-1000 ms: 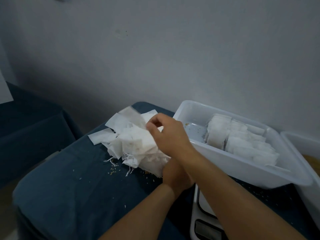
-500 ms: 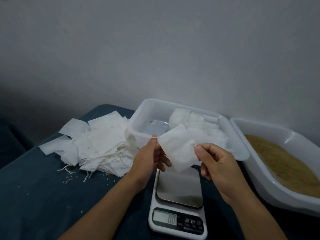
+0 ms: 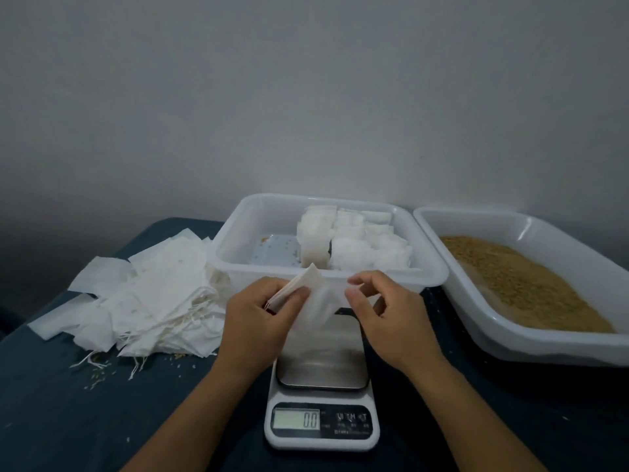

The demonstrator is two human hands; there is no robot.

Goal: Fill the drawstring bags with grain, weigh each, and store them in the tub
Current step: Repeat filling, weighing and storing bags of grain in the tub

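Nearest the camera: small white digital kitchen scale [image 3: 321, 396] with a steel weighing plate, on the dark blue cloth-covered table [image 3: 68, 403]. Display reads 0.0. Plate bare.

Directly above the scale plate: both hands hold one flat white empty drawstring bag [image 3: 315, 294]. Left hand [image 3: 255, 321]: fingers curled round the bag's left edge, thumb on top, pinching it. Right hand [image 3: 391, 318]: thumb and forefinger pinch the bag's right part; remaining fingers loosely curled. The bag hangs between the two sets of fingers, one corner pointing up, clear of the scale. Whether its mouth is open, cannot tell.

Left of the left fingers: loose heap of flat white empty bags [image 3: 143, 301] on the table, strings trailing from the near edge. A few scattered grains [image 3: 98, 366] lie on the cloth just in front of the heap.

Just beyond the fingers: rectangular translucent white plastic tub [image 3: 231, 260], its near rim right behind the held bag. Inside, on the right side, rows of white filled bags [image 3: 354, 247] standing packed together; left part of the tub floor shows only stray grains.

Right of the right fingers, beside the tub: second white plastic tray [image 3: 510, 342] holding a spread layer of golden-brown grain [image 3: 517, 277].

Farthest: plain grey wall [image 3: 306, 97].
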